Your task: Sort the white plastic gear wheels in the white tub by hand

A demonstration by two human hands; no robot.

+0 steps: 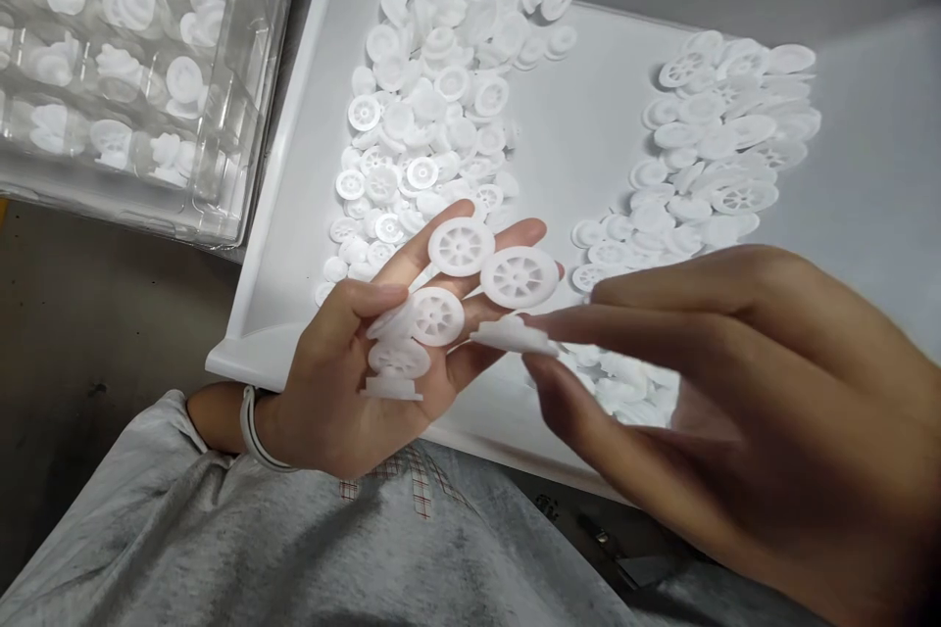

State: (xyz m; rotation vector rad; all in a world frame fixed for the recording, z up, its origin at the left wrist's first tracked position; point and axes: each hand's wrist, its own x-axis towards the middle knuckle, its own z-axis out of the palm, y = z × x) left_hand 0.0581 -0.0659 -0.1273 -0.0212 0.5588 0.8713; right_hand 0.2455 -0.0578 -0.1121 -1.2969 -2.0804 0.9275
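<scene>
My left hand (353, 362) lies palm up over the near edge of a white tray (309, 176), fingers stretched out, cradling several white plastic spoked wheels (461, 246) on palm and fingers. My right hand (735, 392) comes in from the right, its thumb and forefinger pinched on one white wheel piece (513, 335) right at the left fingertips. One heap of small white wheels (433, 98) lies on the tray's left side. A second heap of wider wheels (713, 147) lies on its right.
A clear plastic blister tray (132, 69) with white parts seated in its pockets sits at the upper left, on a dark grey table (88, 313). A band (250, 426) circles my left wrist. My grey garment (294, 539) fills the bottom.
</scene>
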